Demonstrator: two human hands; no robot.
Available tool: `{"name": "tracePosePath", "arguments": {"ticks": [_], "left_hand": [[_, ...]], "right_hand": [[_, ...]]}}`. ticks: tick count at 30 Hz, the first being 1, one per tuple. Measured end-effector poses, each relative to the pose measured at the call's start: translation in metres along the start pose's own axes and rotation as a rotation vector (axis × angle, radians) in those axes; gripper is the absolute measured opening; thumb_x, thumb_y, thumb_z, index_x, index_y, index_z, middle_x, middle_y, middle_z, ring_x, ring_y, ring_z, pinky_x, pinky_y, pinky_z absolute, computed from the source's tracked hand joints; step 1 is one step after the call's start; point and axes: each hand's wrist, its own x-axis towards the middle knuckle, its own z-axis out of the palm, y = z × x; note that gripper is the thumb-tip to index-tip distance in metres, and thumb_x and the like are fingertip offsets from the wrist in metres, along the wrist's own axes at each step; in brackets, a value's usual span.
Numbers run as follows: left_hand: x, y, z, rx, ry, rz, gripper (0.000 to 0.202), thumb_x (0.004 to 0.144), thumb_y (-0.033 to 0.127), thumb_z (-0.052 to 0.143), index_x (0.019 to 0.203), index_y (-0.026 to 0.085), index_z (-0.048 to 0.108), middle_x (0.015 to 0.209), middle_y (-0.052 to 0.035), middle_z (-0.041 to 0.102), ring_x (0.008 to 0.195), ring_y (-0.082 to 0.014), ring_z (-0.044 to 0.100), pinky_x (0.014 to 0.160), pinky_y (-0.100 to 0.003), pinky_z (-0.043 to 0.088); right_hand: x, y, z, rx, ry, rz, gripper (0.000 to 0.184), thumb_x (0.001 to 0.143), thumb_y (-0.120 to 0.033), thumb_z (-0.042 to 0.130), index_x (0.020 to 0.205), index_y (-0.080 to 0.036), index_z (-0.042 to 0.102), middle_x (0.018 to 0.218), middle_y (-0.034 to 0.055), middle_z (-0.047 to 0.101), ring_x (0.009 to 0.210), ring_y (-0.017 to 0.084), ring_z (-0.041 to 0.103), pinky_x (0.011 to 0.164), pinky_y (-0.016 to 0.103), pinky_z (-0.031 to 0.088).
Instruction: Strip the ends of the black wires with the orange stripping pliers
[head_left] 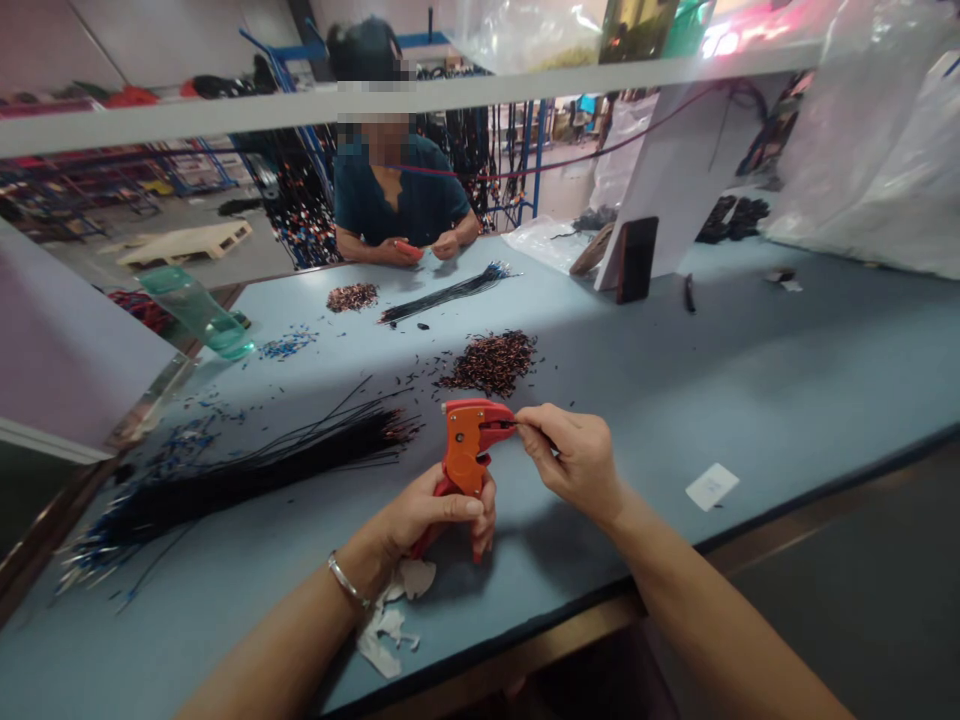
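My left hand point(450, 510) is wrapped round the handles of a red and orange wire stripper point(466, 448), held upright above the table. With thumb and fingers pinched, my right hand point(570, 450) holds a thin black wire point(517, 422) at the stripper's jaws; most of the wire is hidden by the hand. Left of the tool lies a long bundle of black wires point(247, 475), with copper-coloured ends on the right and blue and white ends on the left. Just behind the stripper is a heap of short black and copper offcuts point(493, 362).
A person point(401, 200) sits across the table point(675, 390), holding a red tool. Near them lie a smaller wire bundle point(446, 292) and scrap pile point(352, 297). A green bottle point(199, 312), a phone point(637, 260), a white card point(712, 487) and torn paper point(386, 625) are around.
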Motion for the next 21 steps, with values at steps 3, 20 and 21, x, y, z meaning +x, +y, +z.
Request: {"name": "tracePosePath", "arguments": {"ticks": [3, 20, 21], "left_hand": [[0.0005, 0.0006, 0.0011, -0.005, 0.013, -0.006, 0.028, 0.071, 0.035, 0.072, 0.073, 0.012, 0.057, 0.060, -0.0016, 0.054, 0.054, -0.0153, 0.056, 0.054, -0.030, 0.049], [0.0018, -0.0014, -0.0006, 0.028, 0.038, -0.024, 0.033, 0.072, 0.039, 0.072, 0.066, 0.013, 0.051, 0.056, 0.0003, 0.050, 0.048, -0.0136, 0.054, 0.047, -0.028, 0.048], [0.0020, -0.0017, -0.0009, 0.026, 0.037, -0.024, 0.033, 0.072, 0.039, 0.071, 0.066, 0.014, 0.051, 0.056, 0.0002, 0.050, 0.048, -0.0138, 0.054, 0.047, -0.028, 0.048]], "right_hand": [[0.0002, 0.0003, 0.0000, -0.003, -0.016, 0.010, 0.016, 0.091, -0.016, 0.047, 0.084, -0.018, 0.061, 0.061, -0.0009, 0.059, 0.050, 0.009, 0.049, 0.051, 0.022, 0.039], [-0.0008, 0.0043, 0.0009, -0.025, -0.023, 0.012, 0.019, 0.092, -0.017, 0.046, 0.084, -0.018, 0.063, 0.060, -0.0003, 0.060, 0.051, 0.009, 0.051, 0.053, 0.021, 0.039], [-0.0008, 0.0044, 0.0010, -0.031, -0.023, 0.011, 0.019, 0.092, -0.017, 0.046, 0.084, -0.018, 0.063, 0.061, -0.0001, 0.060, 0.051, 0.009, 0.051, 0.052, 0.021, 0.039]]}}
